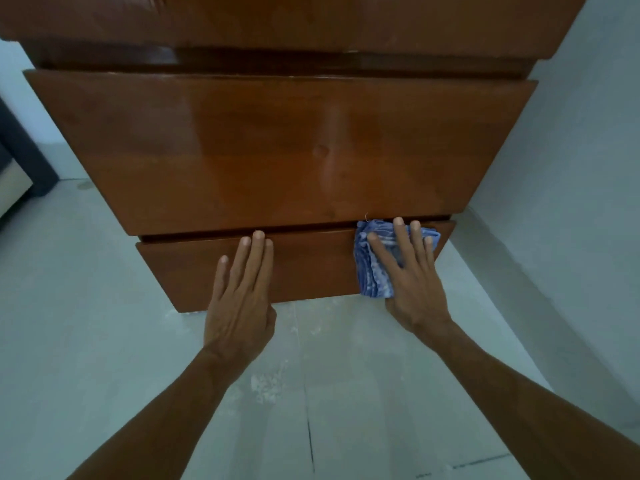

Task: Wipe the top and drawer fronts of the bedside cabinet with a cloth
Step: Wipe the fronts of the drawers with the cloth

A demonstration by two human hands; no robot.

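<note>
The cloth (388, 258) lies pressed flat against the bottom drawer (304, 268) at its 3 o'clock end, under the spread right hand (412, 282). The left hand (242, 299) braces, fingers together and empty, at 9 o'clock of the cloth. Likely the last front; whether the top is wiped can't be told.

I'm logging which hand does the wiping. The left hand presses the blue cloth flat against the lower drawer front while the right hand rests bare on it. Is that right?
Not quite: the hands are swapped. In the head view the right hand presses the blue cloth flat against the lower drawer front, while the left hand rests bare on it.
</note>
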